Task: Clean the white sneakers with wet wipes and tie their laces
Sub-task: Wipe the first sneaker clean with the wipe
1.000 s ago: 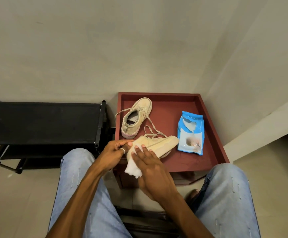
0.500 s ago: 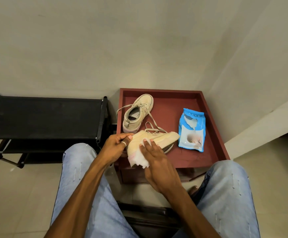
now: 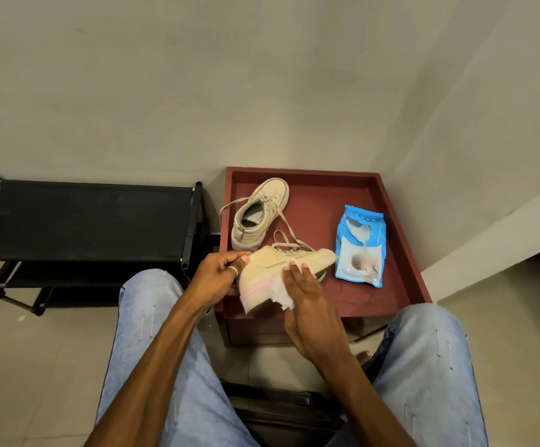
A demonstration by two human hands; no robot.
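Observation:
My left hand grips the heel end of a white sneaker lying on its side over the near edge of the red table, toe pointing right, laces loose. My right hand presses a crumpled white wet wipe against the sneaker's side with straight fingers. A pink stripe shows near the heel. The second white sneaker stands upright farther back on the table, unlaced, its laces trailing. A blue wet wipes pack lies open to the right.
The red table has a raised rim and sits in a wall corner. A black shoe rack stands to its left. My knees in light jeans flank the table's near side.
My right hand has slid the wipe to the right along the sneaker's side, uncovering the heel part with the pink stripe. My left hand keeps its hold on the heel.

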